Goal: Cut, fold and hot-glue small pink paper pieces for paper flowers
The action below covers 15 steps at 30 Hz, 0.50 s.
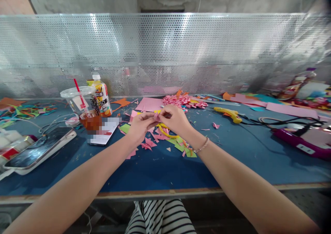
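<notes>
My left hand (141, 123) and my right hand (174, 118) meet over the middle of the blue table (155, 172), both pinching a small folded piece of pink paper (157, 116). Under and around them lie pink and green paper scraps (155, 139) and yellow-handled scissors (167, 132). Behind my hands rest a pink paper sheet (150, 104) and a heap of finished pink paper flowers (181, 100). A thin bracelet circles my right wrist.
A plastic cup with a red straw (84, 106) and a juice bottle (102, 94) stand at the left, with a phone (38, 151) nearer me. A yellow glue gun (229, 113), cables and a purple device (302, 141) lie right. Perforated metal screen (165, 51) closes the back.
</notes>
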Motion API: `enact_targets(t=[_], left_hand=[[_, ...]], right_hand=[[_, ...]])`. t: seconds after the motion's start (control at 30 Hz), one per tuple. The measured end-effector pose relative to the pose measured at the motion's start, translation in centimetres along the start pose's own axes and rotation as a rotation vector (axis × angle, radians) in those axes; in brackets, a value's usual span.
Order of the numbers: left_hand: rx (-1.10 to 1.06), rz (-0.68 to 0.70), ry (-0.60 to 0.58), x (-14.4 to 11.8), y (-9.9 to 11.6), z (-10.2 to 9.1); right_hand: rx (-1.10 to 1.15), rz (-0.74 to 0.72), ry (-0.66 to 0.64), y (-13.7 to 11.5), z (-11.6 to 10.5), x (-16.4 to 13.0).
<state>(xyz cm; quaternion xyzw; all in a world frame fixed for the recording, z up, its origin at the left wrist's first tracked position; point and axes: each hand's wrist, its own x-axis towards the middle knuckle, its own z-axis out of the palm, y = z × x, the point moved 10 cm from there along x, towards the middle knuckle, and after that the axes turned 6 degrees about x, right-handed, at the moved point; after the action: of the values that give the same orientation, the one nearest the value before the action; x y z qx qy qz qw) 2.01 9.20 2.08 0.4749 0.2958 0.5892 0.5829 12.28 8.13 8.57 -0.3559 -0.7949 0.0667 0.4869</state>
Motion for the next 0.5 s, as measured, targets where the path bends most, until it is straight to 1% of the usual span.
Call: enact_targets(t=[0.13, 0.23, 0.33, 0.4, 0.5], left_hand=[[0.033, 0.015, 0.028, 0.1, 0.1, -0.3], [0.051, 0.012, 0.047, 0.2, 0.0, -0.6], [0.072, -0.002, 0.053, 0.2, -0.1, -0.8], [0.084, -0.007, 0.045, 0.3, -0.2, -0.8], [0.087, -0.018, 0.066, 0.4, -0.4, -1.0]], right_hand=[[0.031, 0.026, -0.005, -0.1, 0.0, -0.1], [0.102, 0.094, -0.046, 0.6, 0.4, 0.0], [0.248, 0.249, -0.137, 2.2, 1.6, -0.2], [0.413, 0.376, -0.192, 3.3, 2.5, -0.5], [0.648, 0.511, -0.179, 4.1, 3.2, -1.1]])
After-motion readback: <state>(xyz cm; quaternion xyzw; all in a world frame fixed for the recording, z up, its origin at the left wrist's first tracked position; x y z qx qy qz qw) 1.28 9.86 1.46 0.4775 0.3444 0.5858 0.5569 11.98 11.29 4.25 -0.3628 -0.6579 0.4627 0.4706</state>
